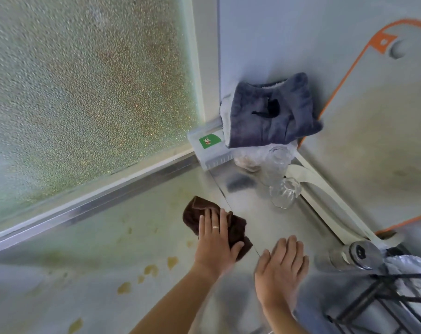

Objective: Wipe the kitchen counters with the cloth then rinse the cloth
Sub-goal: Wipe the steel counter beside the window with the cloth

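A dark brown cloth (pixel 195 213) lies bunched on the pale steel counter (pixel 113 251), near its back corner. My left hand (pixel 215 242) presses flat on the cloth with straight fingers, the thumb lying along the cloth's right edge; a ring is on one finger. My right hand (pixel 281 266) rests palm down on the bare counter just right of the cloth, fingers straight and holding nothing. Yellow-brown stains (pixel 151 270) dot the counter to the left of my left forearm.
Behind the cloth stand a clear box with a green label (pixel 208 147), a grey-blue towel (pixel 269 112) on top of it, and upturned glasses (pixel 285 191). An orange-edged cutting board (pixel 373 131) leans at the right. A metal-lidded jar (pixel 356 255) and black wire rack (pixel 383 300) sit lower right. A frosted window (pixel 84 88) fills the left.
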Demonstrator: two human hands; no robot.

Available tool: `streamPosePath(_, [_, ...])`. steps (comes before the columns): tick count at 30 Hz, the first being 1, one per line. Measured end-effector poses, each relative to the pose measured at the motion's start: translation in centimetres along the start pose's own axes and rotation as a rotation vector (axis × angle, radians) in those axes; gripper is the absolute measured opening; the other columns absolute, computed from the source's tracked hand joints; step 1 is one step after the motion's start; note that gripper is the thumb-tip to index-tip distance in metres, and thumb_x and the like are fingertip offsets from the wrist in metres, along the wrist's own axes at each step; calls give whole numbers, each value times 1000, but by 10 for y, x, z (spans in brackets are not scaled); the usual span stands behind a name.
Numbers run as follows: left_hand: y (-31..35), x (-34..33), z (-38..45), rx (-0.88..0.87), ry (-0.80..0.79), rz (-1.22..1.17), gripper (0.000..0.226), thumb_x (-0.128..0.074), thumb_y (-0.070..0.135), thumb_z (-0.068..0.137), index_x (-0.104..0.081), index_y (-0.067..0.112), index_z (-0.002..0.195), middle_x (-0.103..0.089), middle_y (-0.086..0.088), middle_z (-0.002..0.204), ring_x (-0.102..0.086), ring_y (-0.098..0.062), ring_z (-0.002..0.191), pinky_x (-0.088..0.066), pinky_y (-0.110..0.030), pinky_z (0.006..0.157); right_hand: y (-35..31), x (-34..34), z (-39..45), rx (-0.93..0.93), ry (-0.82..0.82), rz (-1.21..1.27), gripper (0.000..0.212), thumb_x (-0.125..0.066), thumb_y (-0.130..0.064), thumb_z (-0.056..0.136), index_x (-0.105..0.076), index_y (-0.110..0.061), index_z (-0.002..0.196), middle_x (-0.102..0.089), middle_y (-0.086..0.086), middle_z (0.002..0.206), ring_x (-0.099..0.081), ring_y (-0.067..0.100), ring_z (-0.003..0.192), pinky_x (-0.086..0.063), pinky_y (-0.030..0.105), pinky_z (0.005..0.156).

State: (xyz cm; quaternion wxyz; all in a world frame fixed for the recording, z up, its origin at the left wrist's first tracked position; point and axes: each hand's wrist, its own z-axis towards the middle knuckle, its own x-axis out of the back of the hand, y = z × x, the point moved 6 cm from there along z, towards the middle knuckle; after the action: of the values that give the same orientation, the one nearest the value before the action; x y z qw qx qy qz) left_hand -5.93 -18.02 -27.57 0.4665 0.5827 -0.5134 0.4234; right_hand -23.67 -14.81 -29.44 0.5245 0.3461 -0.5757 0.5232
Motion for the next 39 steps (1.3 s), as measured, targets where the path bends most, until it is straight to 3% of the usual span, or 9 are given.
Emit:
streamPosePath(11, [-79, 16, 87, 104, 102, 63, 79, -9, 57, 97, -18, 9, 160, -26, -19, 163, -15, -39, 153, -14, -57, 122, 1, -12, 2, 87, 204, -22, 49, -49, -25, 94, -59, 8, 130, -52, 30, 145, -49, 48, 137, -31, 60, 116])
streamPosePath(14, [-90, 11, 71, 118, 52, 42, 81, -5, 59, 94, -10, 14, 161, -22, -15, 165, -9, -38, 154, -11, -58, 123, -2, -10, 1, 88, 142, -7, 51, -44, -25, 97, -54, 9, 135, -48, 31, 148, -43, 48, 141, -27, 60, 119])
streamPosePath(18, [-105, 8, 21, 75, -69, 22, 95, -18, 71, 86, -1, 17, 161, -16, -15, 167, -2, -38, 155, -6, -57, 124, -2, -5, 2, 63, 44, 1, 51, -40, -25, 97, -53, 9, 134, -46, 31, 149, -41, 48, 141, -26, 61, 119])
streamPosePath(21, [-107, 17, -19, 73, -129, -18, 103, -27, 69, 77, -7, 12, 161, -19, -17, 166, -5, -37, 155, -10, -54, 124, -13, 5, 6, 107, 14, 24, 42, -45, -16, 90, -58, 5, 124, -49, 29, 144, -45, 47, 136, -30, 60, 115])
streamPosePath(24, [-92, 22, -36, 114, -73, -39, 91, -22, 62, 86, -11, 11, 160, -26, -15, 164, -13, -36, 154, -13, -54, 123, -51, 13, 20, 293, -12, 110, 35, -48, -14, 91, -59, -3, 122, -50, 22, 146, -47, 43, 135, -33, 56, 115])
streamPosePath(26, [-79, 14, -36, 130, -44, -15, 82, -16, 62, 95, -8, 15, 161, -25, -14, 165, -13, -40, 154, -11, -62, 121, -75, 8, 33, 410, -38, 121, 33, -43, -17, 97, -60, -8, 125, -50, 19, 150, -46, 40, 139, -34, 55, 116])
streamPosePath(30, [-61, -2, -26, 98, 7, 29, 66, -16, 57, 103, -15, 25, 161, -32, -9, 162, -19, -43, 152, -12, -75, 114, -83, -13, 46, 452, -92, 62, 37, -34, -24, 104, -58, -15, 131, -49, 14, 153, -42, 35, 145, -32, 54, 117])
streamPosePath(33, [-68, -3, -12, 103, 64, 12, 61, -17, 52, 105, -12, 28, 161, -26, -8, 166, -8, -37, 155, -11, -67, 119, -78, -16, 43, 454, -84, 44, 38, -34, -26, 105, -56, -16, 135, -48, 12, 155, -39, 33, 148, -30, 52, 119])
streamPosePath(39, [-134, 8, 42, 288, 175, -65, 64, -16, 50, 104, -16, 21, 161, -18, -4, 168, -4, -25, 157, -9, -54, 124, -84, -15, 42, 455, -27, 25, 37, -40, -24, 101, -60, -14, 131, -50, 13, 152, -44, 35, 143, -31, 52, 117])
